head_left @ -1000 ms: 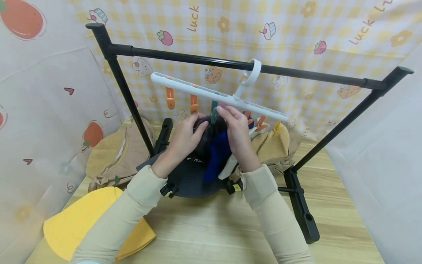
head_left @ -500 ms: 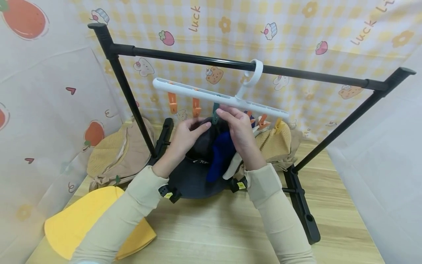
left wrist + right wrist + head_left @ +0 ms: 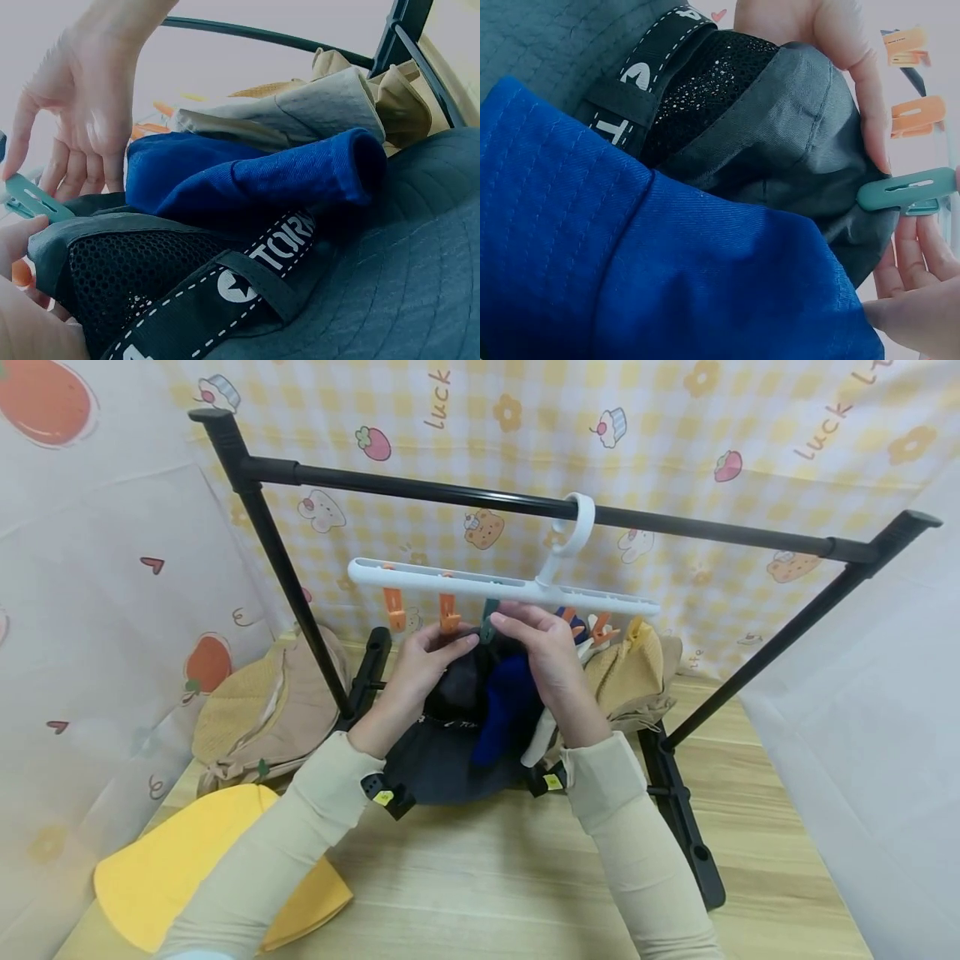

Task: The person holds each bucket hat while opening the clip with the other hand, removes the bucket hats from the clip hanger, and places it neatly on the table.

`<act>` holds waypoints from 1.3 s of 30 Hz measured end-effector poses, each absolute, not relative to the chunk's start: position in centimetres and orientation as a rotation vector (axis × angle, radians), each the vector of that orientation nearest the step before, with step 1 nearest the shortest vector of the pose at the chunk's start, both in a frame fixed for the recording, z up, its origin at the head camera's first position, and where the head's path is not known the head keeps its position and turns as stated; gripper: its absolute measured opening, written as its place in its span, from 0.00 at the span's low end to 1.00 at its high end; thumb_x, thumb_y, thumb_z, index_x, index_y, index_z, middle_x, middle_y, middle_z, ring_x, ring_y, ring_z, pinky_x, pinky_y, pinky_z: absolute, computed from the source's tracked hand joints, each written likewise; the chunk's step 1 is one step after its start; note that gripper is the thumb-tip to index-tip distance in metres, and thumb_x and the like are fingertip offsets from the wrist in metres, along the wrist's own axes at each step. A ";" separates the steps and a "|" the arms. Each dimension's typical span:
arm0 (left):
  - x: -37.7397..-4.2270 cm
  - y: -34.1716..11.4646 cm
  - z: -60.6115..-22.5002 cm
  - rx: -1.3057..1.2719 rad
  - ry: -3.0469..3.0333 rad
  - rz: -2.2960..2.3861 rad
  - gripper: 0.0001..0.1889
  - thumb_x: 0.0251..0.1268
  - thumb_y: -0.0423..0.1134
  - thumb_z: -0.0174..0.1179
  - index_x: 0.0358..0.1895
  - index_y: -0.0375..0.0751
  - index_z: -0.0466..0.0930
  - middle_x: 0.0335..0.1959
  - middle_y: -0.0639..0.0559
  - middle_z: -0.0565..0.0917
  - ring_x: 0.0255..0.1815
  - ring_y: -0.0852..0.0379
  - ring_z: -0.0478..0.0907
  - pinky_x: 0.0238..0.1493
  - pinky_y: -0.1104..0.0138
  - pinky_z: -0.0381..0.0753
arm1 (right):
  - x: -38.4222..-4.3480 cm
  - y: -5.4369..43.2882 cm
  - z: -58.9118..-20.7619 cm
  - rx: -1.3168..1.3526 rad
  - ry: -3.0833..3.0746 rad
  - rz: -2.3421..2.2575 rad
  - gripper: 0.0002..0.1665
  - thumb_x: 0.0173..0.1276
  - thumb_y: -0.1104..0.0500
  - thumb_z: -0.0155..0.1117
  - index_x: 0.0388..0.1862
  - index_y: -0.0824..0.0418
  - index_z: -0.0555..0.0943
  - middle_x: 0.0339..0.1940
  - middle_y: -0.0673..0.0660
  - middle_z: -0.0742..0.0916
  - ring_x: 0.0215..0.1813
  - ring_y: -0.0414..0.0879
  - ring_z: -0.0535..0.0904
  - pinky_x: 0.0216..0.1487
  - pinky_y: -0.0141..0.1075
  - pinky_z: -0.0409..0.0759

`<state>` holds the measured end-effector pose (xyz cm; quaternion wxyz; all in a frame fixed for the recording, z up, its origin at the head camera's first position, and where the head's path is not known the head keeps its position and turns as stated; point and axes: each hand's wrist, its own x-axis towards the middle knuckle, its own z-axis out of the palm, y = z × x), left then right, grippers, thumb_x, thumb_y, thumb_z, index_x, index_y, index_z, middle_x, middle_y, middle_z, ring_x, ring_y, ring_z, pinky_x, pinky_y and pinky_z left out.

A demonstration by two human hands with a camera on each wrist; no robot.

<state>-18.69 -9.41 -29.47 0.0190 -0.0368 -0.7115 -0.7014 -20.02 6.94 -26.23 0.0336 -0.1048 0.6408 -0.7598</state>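
Both hands are at work on one dark hat, level with each other and thumb-tips near. Below and left of the left hand, a yellow hat (image 3: pixel 172 856) lies on the wooden table (image 3: pixel 465 877), partly under the left sleeve. Farther left of that hand, a tan hat (image 3: pixel 288 714) lies against the white cloth side. Just above the left hand, two orange clips (image 3: pixel 393 610) hang from a white hanger (image 3: pixel 465 583), whose hook sits over the bar of a black rack (image 3: pixel 420 489) above both hands.

Left hand (image 3: pixel 416 672) grips the crown of the dark hat (image 3: pixel 453 760), thumb on the near side; the hat hangs below and between the hands, its mesh panel and white-lettered band showing. Between the thumbs, a green clip (image 3: pixel 488 622) hangs from the hanger, its lower end overlapping the crown's edge.

Right hand (image 3: pixel 555 660) pinches that clip, its other fingers loosely bent. Just beside its palm, a blue hat (image 3: pixel 510 706) hangs in front of the dark one. Right of this hand come an off-white hat, partly hidden, more orange clips (image 3: pixel 602 631) and a tan-and-yellow hat (image 3: pixel 626 668).
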 end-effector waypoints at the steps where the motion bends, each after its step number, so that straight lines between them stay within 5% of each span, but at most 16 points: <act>1: -18.7 -9.5 -29.5 -0.117 -2.214 -2.166 0.17 0.63 0.40 0.60 0.53 0.37 0.76 0.54 0.45 0.77 0.55 0.54 0.72 0.62 0.60 0.68 | -20.0 7.0 -26.2 -0.321 1.985 -2.326 0.20 0.64 0.63 0.60 0.52 0.72 0.76 0.42 0.48 0.83 0.59 0.43 0.69 0.69 0.40 0.58; 17: -19.6 -9.8 -29.6 -0.157 -2.275 -2.100 0.19 0.64 0.41 0.59 0.56 0.36 0.75 0.57 0.44 0.77 0.58 0.52 0.72 0.64 0.58 0.67 | -20.3 7.1 -26.4 -0.300 2.044 -2.305 0.19 0.63 0.63 0.61 0.51 0.73 0.76 0.37 0.46 0.83 0.52 0.42 0.73 0.65 0.39 0.64; 28: -19.4 -9.8 -30.2 -0.180 -2.315 -2.082 0.18 0.66 0.41 0.57 0.55 0.36 0.74 0.58 0.43 0.76 0.59 0.50 0.71 0.66 0.57 0.64 | -20.5 6.7 -26.7 -0.303 2.056 -2.380 0.08 0.63 0.62 0.63 0.39 0.65 0.81 0.32 0.44 0.84 0.46 0.41 0.75 0.56 0.36 0.69; 39: -18.9 -9.9 -31.3 -0.210 -2.397 -2.036 0.15 0.65 0.39 0.58 0.49 0.34 0.75 0.53 0.41 0.78 0.55 0.50 0.73 0.65 0.57 0.66 | -20.7 6.9 -26.7 -0.304 2.102 -2.314 0.13 0.63 0.61 0.63 0.43 0.68 0.80 0.38 0.50 0.84 0.50 0.42 0.73 0.64 0.39 0.65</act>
